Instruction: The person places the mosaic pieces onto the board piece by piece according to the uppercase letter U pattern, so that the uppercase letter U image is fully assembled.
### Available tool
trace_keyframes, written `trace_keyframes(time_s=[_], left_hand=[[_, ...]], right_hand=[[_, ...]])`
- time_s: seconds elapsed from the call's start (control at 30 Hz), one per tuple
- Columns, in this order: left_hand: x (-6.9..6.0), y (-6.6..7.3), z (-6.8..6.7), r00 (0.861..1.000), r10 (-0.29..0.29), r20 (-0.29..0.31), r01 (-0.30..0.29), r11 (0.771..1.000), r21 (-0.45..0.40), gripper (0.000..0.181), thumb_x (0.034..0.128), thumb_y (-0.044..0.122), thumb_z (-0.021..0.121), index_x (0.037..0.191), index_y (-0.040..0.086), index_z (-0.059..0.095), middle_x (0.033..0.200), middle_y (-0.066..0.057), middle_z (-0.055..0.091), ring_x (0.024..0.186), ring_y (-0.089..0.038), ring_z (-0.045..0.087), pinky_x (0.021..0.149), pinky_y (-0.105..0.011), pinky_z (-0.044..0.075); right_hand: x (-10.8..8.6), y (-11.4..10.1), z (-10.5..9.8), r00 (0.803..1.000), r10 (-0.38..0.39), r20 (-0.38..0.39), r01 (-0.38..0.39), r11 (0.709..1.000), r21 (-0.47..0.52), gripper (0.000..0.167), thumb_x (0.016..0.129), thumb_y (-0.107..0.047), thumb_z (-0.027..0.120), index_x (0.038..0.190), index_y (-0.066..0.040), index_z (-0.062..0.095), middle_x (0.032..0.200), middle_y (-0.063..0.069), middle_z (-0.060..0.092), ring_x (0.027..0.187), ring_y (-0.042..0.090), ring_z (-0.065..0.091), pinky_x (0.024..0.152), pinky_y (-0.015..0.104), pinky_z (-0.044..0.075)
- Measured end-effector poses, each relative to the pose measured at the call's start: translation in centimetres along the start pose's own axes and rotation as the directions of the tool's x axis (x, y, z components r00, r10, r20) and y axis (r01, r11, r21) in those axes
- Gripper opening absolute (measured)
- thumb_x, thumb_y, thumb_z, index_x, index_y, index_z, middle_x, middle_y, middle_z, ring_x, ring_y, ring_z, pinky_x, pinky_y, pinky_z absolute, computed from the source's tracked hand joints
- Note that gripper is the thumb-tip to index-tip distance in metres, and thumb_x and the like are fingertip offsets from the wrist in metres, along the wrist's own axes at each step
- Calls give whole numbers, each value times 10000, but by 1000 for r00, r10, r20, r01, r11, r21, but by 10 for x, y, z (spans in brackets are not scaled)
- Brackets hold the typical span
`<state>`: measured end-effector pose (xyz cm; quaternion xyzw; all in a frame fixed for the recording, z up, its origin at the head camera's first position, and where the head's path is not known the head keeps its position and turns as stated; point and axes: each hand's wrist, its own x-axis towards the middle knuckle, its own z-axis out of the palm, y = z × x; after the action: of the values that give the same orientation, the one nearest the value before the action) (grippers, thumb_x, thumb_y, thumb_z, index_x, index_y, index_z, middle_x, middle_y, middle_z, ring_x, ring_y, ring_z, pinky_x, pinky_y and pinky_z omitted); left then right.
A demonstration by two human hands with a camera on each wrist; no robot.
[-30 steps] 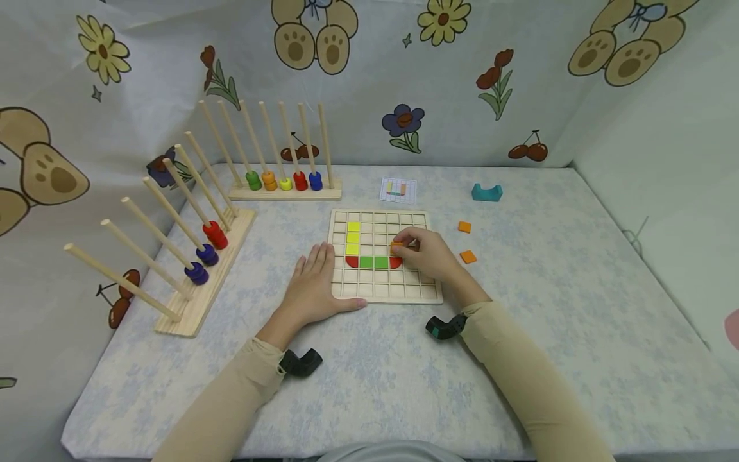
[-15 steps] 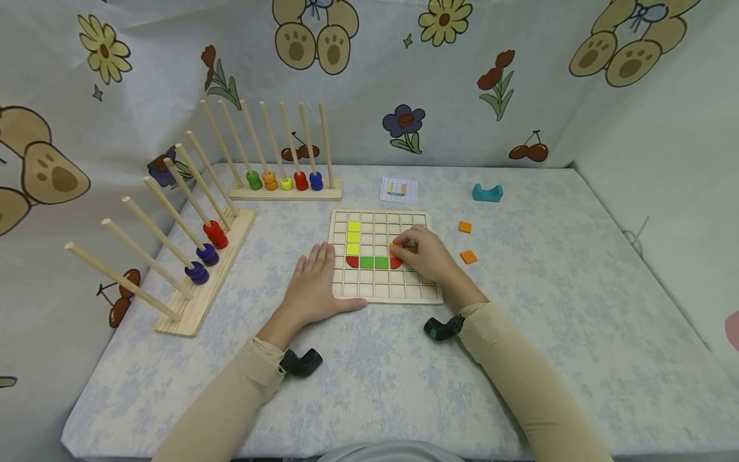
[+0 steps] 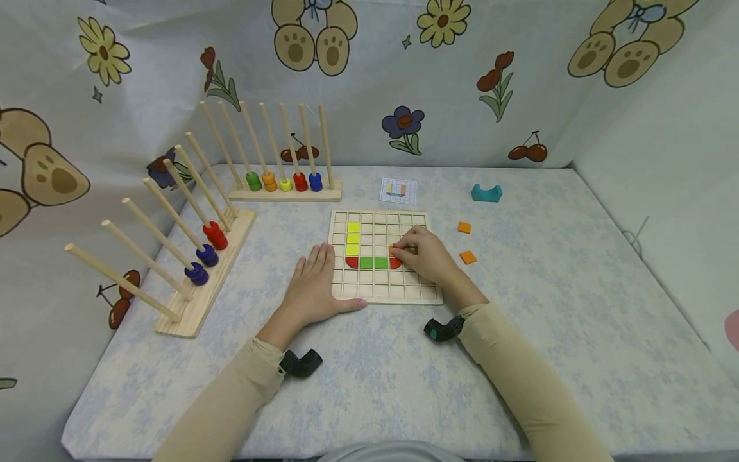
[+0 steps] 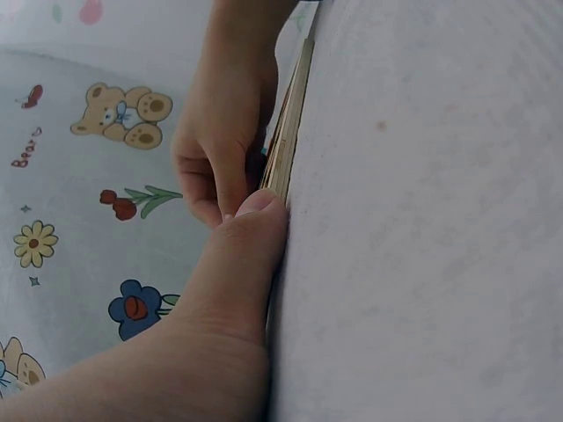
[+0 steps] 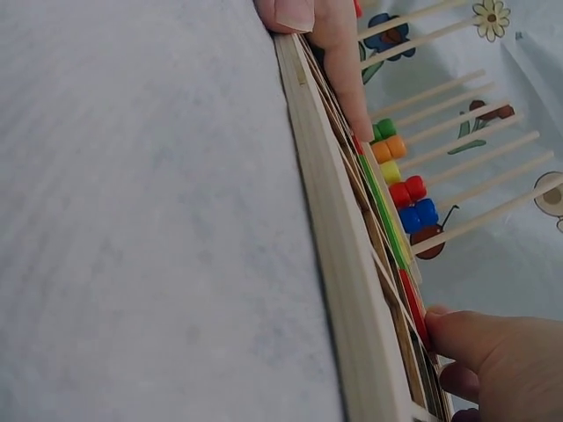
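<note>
A wooden grid board (image 3: 375, 294) lies flat on the table. Three yellow squares (image 3: 353, 238) stand in a column at its left. Below them runs a row of two green squares (image 3: 374, 262) between two red rounded-corner pieces (image 3: 351, 262). My right hand (image 3: 427, 255) has thumb and fingertips on an orange square tile (image 3: 392, 251), just above the right red piece; the fingers hide part of it. My left hand (image 3: 310, 285) is spread at the board's left, its thumb along the front edge. In the right wrist view, my right thumb (image 5: 457, 332) is beside the red piece.
Two loose orange tiles (image 3: 468, 256) and a teal curved block (image 3: 487, 193) lie to the right. A printed pattern card (image 3: 398, 190) is behind the board. Two wooden peg racks (image 3: 202, 301) with coloured beads stand at left and back left.
The orange tile in my right fingers has shifted slightly left and down towards the board cell above the right red piece. My left hand has stayed in place.
</note>
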<state>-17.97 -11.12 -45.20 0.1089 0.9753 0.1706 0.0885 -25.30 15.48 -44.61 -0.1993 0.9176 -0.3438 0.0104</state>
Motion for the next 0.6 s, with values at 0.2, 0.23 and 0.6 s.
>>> trace_keyframes(time_s=[0.2,0.23,0.6], left_hand=[[0,0,0,1000,-4,0,4,1000,-7,1397,668,921,540,1588,38,-31,1680,-137,-39,1562,-266,-65,1260,-492,-8],[0,0,0,1000,-5,0,5,1000,-7,1397,668,921,540,1589,39,-31,1680,-136,-39,1562,-266,-65,1260,-493,-8],[0,-1,0,1000,7,-5,-7,1000,-7,1392,676,913,547,1589,39,-36,1679,-138,-42,1562,-266,-64,1260,-495,-9]], right_hand=[[-7,0,-7,1000,8,11,-9,999,44,243,952,-285,681,1155,-159,722,1029,-5,611,827,198,487,713,331,432],[-8,0,-10,1000,8,9,-9,998,56,256,953,-287,680,1171,-156,713,1031,-4,613,834,202,489,719,336,433],[-27,20,-41,994,87,-66,-83,995,63,324,957,-328,667,1231,-155,672,1015,15,603,798,210,454,632,318,390]])
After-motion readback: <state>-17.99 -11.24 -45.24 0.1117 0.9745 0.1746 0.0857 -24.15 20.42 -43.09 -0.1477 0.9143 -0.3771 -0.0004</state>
